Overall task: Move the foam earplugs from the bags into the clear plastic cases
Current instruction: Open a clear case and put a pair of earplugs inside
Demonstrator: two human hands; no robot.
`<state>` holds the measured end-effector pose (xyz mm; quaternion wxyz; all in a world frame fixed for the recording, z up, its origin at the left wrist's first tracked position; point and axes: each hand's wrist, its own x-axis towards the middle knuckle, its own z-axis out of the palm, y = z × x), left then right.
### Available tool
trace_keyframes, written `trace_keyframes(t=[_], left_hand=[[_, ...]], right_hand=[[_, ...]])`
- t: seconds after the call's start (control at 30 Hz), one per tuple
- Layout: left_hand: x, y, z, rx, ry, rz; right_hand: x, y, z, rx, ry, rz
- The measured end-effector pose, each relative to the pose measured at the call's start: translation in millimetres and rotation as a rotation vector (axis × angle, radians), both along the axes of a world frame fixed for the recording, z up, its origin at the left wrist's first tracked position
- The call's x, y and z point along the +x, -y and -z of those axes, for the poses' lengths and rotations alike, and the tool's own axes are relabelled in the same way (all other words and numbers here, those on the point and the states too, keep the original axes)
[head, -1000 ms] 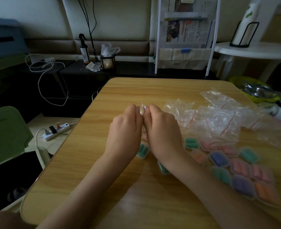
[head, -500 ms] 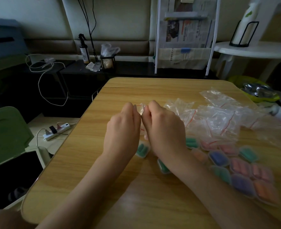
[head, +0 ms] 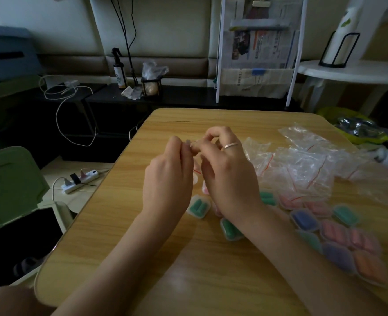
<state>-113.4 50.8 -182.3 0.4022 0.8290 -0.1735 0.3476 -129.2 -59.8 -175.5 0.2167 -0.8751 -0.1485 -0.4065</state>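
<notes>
My left hand and my right hand are raised together over the middle of the wooden table. Both pinch the top of a small clear bag that hangs between them; a red zip line shows on it. What the bag holds is hidden by my hands. Below them lies a clear case with green earplugs, and another green case sits under my right wrist. Several filled cases in blue, pink, green, purple and orange lie at the right.
A heap of clear zip bags covers the table's right side. The table's left edge drops to a floor with a power strip and a green bin. Behind the table stand a newspaper rack and a low dark shelf.
Both hands have lifted a little and drifted away from me. My right hand's fingers have spread at the bag's top, and a ring on it now shows.
</notes>
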Motion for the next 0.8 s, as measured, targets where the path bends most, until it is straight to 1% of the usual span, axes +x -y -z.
trace_keyframes(t=[0.07,0.13,0.23,0.33,0.4,0.47,0.53,0.6,0.67,0.7,0.8], left_hand=[[-0.4,0.0,-0.9,0.025,0.031,-0.007],[-1.1,0.6,-1.6,0.089,0.061,0.012],[-3.1,3.1,-1.2,0.200,0.125,0.112],[-3.2,2.5,-2.4,0.269,0.196,0.134],[-1.5,1.3,-2.0,0.279,0.197,0.131],[-0.3,-0.4,-0.9,0.265,0.176,0.133],[0.0,-3.2,-3.5,0.183,0.096,0.119],[3.5,-7.6,-7.3,0.065,-0.026,0.050],[10.5,-13.2,-11.6,-0.085,-0.175,0.002],[14.1,-15.8,-13.2,-0.183,-0.261,0.028],[20.8,-19.4,-16.2,-0.470,-0.508,0.222]], right_hand=[[0.6,-0.3,1.4,0.039,-0.062,0.010],[2.0,0.4,3.0,0.112,-0.203,-0.035],[4.8,3.3,3.9,0.227,-0.376,-0.128],[9.2,8.7,5.5,0.250,-0.514,-0.124],[11.4,12.1,6.3,0.214,-0.560,-0.092],[10.1,12.2,3.4,0.232,-0.540,-0.113],[8.3,11.2,-0.5,0.395,-0.558,-0.222],[7.1,11.5,-3.1,0.568,-0.608,-0.321],[7.4,12.5,-3.4,0.646,-0.623,-0.362],[6.4,12.4,-4.2,0.672,-0.630,-0.377],[3.9,10.5,-5.1,0.680,-0.693,-0.435]])
